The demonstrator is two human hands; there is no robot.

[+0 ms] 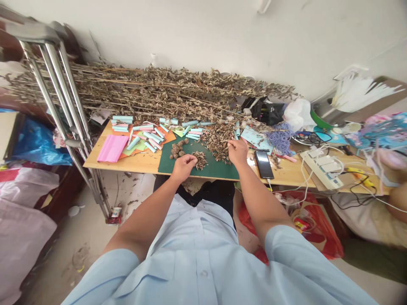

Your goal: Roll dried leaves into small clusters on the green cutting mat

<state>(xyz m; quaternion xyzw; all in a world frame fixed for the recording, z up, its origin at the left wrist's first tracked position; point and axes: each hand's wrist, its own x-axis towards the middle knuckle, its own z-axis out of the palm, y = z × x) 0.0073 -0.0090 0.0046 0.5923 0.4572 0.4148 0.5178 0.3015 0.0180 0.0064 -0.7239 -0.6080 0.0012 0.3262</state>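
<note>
My left hand [184,167] is closed in a pinch at the left edge of a small heap of dried leaves [201,161] on a green mat [168,166]. What its fingertips hold is hidden. At the right side of a larger pile of dried leaves [219,142], my right hand [238,151] is also closed, fingers curled together; I cannot make out anything between them. Several brown clumped balls of leaf [178,149] sit on the mat, left of the small heap. Pale blue and pink paper rolls [152,137] lie beyond them.
Long dried stalks with leaves [152,91] stretch along the wall. Pink paper [112,148] lies at the left. To the right are a smartphone [264,164] with a cable, purple yarn [281,140] and a power strip [321,166]. Metal crutches [63,93] lean at the table's left.
</note>
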